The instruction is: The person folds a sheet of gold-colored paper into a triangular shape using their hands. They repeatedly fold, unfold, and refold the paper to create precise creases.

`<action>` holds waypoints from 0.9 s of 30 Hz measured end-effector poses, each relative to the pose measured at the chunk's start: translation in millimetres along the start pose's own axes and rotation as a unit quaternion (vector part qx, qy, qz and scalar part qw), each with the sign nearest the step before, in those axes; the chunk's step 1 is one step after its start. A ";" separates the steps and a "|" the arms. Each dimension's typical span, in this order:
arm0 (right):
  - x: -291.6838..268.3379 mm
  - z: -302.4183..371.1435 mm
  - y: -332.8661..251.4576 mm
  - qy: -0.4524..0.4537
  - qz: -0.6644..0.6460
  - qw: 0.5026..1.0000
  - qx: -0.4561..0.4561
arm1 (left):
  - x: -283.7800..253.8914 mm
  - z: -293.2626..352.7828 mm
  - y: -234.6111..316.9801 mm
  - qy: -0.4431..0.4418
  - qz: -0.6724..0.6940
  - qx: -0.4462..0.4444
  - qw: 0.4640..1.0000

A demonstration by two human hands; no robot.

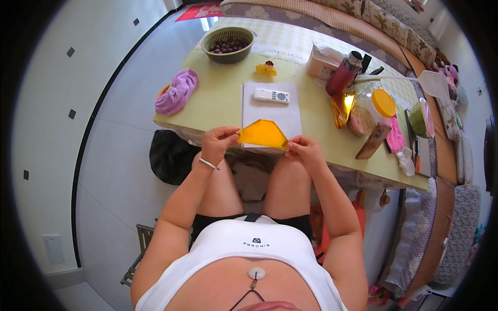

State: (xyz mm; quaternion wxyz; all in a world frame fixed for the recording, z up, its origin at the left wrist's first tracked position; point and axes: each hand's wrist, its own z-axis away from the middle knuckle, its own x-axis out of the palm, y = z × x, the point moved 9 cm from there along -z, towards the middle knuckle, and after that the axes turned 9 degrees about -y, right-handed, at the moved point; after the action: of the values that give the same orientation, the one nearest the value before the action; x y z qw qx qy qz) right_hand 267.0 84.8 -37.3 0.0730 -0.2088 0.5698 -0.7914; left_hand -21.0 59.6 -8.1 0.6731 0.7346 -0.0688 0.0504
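Note:
A shiny golden-yellow sheet of folded paper [263,133] is stretched between my hands at the table's near edge. Its outline has several corners, with a slanting top on either side. My left hand [217,144] pinches the left tip between thumb and fingers. At the lower right corner, my right hand [307,153] grips it the same way. The sheet covers part of the near end of a white paper stack [270,114]. A white remote control [271,96] rests on that stack, beyond the golden sheet.
Left on the table lie a purple cloth [179,92] and a basket of dark round fruit [227,31]. A small yellow ornament [266,68] sits behind the stack. To the right stand a maroon thermos [345,72], gold foil [342,109], a yellow-lidded jar [365,111] and a phone [373,141].

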 end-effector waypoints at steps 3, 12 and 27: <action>-4.0 6.2 -4.3 0.027 0.056 0.997 -0.040 | 1.8 -1.6 -13.9 -0.013 -0.041 -0.050 0.998; 6.4 10.2 -12.5 0.022 0.063 0.996 -0.058 | 3.5 -5.3 -15.0 -0.012 0.014 -0.028 0.999; -59.6 13.6 -12.7 0.066 0.007 0.996 -0.054 | 42.5 -39.5 -29.1 -0.050 -0.021 -0.149 0.987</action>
State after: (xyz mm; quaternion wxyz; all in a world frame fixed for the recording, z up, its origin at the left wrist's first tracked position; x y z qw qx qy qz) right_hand 327.9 98.3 -36.7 0.0293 -0.1560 0.6170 -0.7708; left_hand 26.6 100.0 -26.1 0.7719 0.6288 -0.0932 -0.0116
